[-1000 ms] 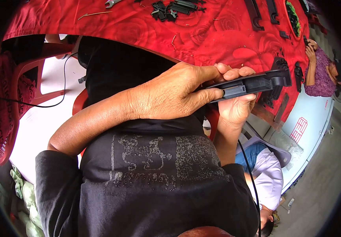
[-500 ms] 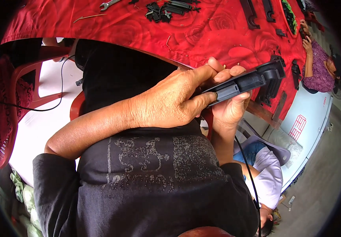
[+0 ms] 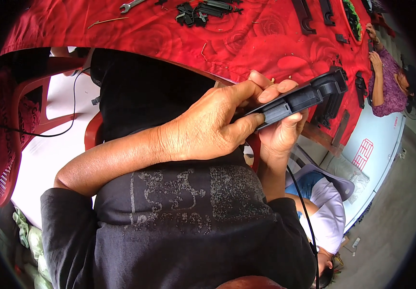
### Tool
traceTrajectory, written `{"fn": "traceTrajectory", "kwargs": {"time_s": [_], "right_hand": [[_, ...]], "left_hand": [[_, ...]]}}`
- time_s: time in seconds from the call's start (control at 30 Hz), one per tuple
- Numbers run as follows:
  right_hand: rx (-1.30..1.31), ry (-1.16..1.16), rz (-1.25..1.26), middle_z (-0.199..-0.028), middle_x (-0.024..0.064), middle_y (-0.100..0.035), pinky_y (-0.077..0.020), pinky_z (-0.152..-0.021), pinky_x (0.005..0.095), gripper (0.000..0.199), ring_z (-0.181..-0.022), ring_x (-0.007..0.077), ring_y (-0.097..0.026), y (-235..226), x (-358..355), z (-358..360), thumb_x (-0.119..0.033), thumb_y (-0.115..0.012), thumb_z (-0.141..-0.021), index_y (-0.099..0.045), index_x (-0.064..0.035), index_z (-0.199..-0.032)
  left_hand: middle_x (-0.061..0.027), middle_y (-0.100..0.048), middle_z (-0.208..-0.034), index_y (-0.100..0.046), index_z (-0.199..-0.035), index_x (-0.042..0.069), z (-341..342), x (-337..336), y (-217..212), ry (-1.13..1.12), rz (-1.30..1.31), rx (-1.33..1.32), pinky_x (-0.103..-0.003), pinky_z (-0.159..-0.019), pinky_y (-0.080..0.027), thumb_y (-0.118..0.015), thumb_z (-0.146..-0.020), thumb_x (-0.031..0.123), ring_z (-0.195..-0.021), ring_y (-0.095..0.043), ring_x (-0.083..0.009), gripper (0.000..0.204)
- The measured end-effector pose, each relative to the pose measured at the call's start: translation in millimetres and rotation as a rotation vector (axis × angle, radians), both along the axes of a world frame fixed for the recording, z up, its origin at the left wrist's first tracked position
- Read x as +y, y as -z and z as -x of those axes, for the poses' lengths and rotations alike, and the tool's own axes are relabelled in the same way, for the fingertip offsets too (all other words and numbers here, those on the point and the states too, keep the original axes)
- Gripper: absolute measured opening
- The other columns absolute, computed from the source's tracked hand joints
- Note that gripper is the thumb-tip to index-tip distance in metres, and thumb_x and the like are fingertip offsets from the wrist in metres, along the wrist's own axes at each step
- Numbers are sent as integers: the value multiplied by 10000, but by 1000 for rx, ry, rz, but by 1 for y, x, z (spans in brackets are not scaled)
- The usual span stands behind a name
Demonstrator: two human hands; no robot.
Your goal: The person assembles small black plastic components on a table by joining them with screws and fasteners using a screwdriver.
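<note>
Between both hands, black part, tilted steeper

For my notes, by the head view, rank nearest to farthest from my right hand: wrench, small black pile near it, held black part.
1. Held black part, in your right hand.
2. Small black pile, top centre.
3. Wrench, top, farther left.

The left hand holds the left end of a long black plastic part, thumb laid on top; the right hand grips the part from the right. Beyond, on a red rose-patterned tablecloth, a wrench (only partly in view) lies left of a heap of small black pieces. A person in purple is at far right.
</note>
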State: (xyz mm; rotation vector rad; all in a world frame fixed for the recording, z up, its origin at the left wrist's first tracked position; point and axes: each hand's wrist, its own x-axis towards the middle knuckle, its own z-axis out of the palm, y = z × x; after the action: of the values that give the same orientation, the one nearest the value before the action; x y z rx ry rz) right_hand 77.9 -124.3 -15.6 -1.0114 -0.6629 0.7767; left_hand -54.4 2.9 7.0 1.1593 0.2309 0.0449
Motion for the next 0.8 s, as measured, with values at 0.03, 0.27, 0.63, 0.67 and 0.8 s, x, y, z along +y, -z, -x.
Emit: {"fn": "traceTrajectory", "kwargs": {"time_s": [0.03, 0.27, 0.63, 0.67, 0.8], "right_hand": [[11, -2, 8, -927, 181, -696, -540, -927, 531, 513, -1092, 441, -642, 0, -1, 0, -435, -727, -882, -623, 34, -1063], [58, 20, 16, -908, 170, -692, -523, -958, 550, 545, -1040, 431, -664, -1, 4, 3, -465, -741, -857, -629, 37, -1040], [22, -4, 28, -934, 174, -685, -515, -964, 565, 503, -1079, 449, -643, -4, 1, 8, -430, -731, -877, -639, 38, -1035], [21, -2, 29, -934, 174, -685, -515, -964, 565, 503, -1079, 449, -643, -4, 2, 8, -430, -731, -877, -639, 38, -1035], [9, -47, 8, -937, 181, -697, -524, -955, 558, 502, -1121, 447, -627, -3, 2, 5, -415, -734, -878, -620, 39, -1062]], "left_hand": [[-41, -613, -833, -537, -1160, -23, 0, 3, -1, 57, 56, 38, -233, -619, -484, -561, -989, 73, -694, -581, -81, 198], [-28, -598, -832, -542, -1213, -1, 0, 4, -1, 122, 133, 10, -229, -623, -468, -518, -1011, 81, -691, -546, -75, 219], [-11, -589, -809, -544, -1219, -4, 5, -6, 7, 36, -63, 7, -232, -610, -467, -545, -1014, 119, -681, -540, -73, 240], [-11, -589, -809, -544, -1219, -4, 4, -5, 7, 38, -62, 6, -232, -610, -467, -545, -1014, 119, -681, -540, -73, 240], [-14, -600, -803, -560, -1195, -15, 4, -2, 2, 56, 35, 43, -232, -605, -477, -566, -1010, 140, -675, -559, -72, 241]]}}
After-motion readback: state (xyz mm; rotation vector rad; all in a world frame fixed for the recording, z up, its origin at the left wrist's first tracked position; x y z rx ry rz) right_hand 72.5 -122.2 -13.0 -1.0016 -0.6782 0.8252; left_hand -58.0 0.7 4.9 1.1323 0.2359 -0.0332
